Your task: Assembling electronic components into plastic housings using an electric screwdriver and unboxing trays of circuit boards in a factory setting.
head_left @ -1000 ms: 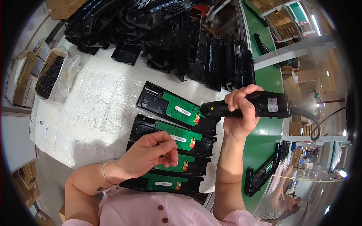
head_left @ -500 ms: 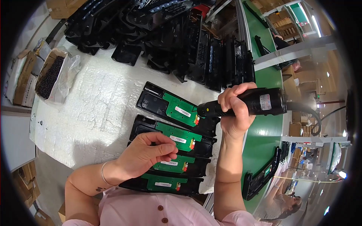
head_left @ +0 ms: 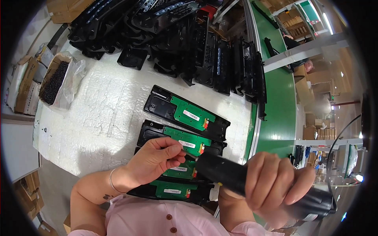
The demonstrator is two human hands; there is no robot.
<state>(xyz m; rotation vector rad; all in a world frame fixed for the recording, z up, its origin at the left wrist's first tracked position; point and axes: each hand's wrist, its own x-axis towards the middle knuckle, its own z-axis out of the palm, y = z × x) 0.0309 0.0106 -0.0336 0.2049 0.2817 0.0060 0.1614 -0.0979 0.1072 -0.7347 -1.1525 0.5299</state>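
Observation:
My right hand [head_left: 275, 185] wraps round a black electric screwdriver [head_left: 222, 171], held nearly level with its bit pointing left. The bit's end meets or nearly meets the fingertips of my left hand [head_left: 159, 161], where thumb and fingers are pinched together. What they pinch is too small to make out. Under my hands lies a column of several long black plastic housings [head_left: 159, 107], each with a green circuit board [head_left: 193, 114] bearing a white label and a red-and-yellow part. My left hand and the screwdriver cover parts of the middle ones.
An open carton [head_left: 57, 80] of small dark pieces, lined with clear plastic, stands at the left on the white worktop [head_left: 106, 98]. Black plastic housings [head_left: 157, 39] are piled along the back. A green surface [head_left: 277, 114] runs along the right, beyond a pale edge.
The screwdriver has come off the farthest housing and swung toward me, its bit now at my left fingertips. My left hand has barely moved and stays pinched.

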